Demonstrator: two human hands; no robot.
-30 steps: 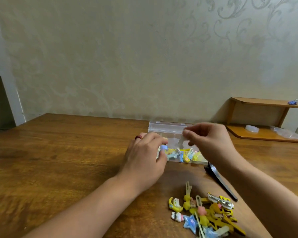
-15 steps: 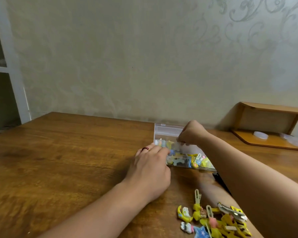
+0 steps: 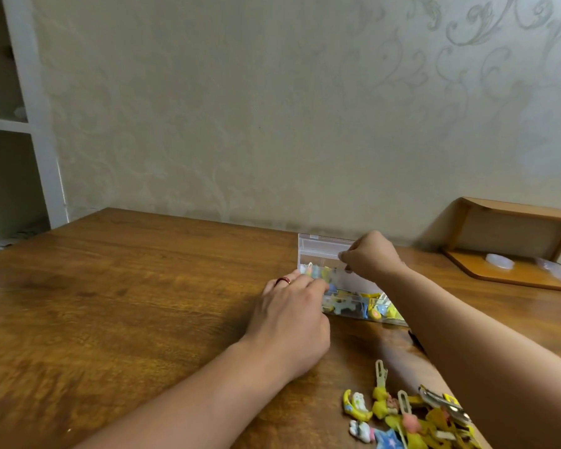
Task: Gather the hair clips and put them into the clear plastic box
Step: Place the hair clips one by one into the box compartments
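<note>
The right hand [image 3: 371, 256] has moved from above the clear plastic box [image 3: 324, 251] to its far rim, fingers pinched; contents unclear. The left hand [image 3: 292, 319], curled, steadies the near corner.

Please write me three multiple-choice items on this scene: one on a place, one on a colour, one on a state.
1. Where does the loose pile of hair clips lie on the table?
A. nearer the camera than the clear box
B. behind the clear box, by the wall
C. on the wooden shelf

2. What colour is the ring on the left hand?
A. green
B. red
C. black

3. How is the clear box now?
A. shut and empty
B. upside down
C. open, with clips inside

Answers:
1 A: the pile sits at the bottom edge, in front of the box.
2 B: a red band shows on one finger.
3 C: the lid stands up and coloured clips show through the wall, with the right hand over it.
</note>
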